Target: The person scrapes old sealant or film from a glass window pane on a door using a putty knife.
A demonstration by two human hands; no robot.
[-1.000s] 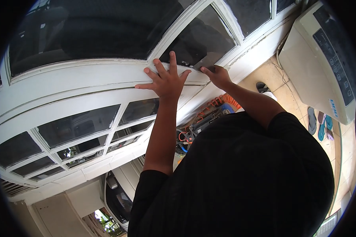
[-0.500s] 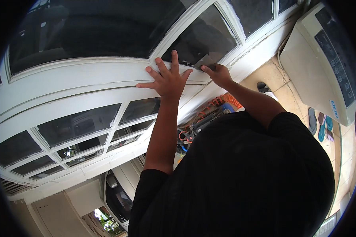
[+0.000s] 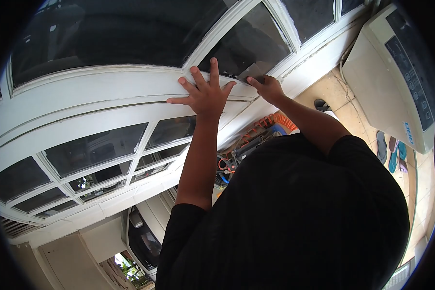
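Observation:
My left hand lies with fingers spread against the white window frame, its middle fingertips reaching the lower edge of a dark glass pane. To its right, my right hand pinches a thin grey flat piece, thumb on top. That piece rests at the bottom edge of the same pane, near the corner of the frame. The fingers under the piece are mostly hidden.
A beige appliance with a button panel stands at the right, with sandals on the tiled floor beside it. An orange coiled hose lies below the window. A vehicle shows at lower left.
The grey piece and my right hand have shifted very slightly. My left hand stays spread on the frame in nearly the same place.

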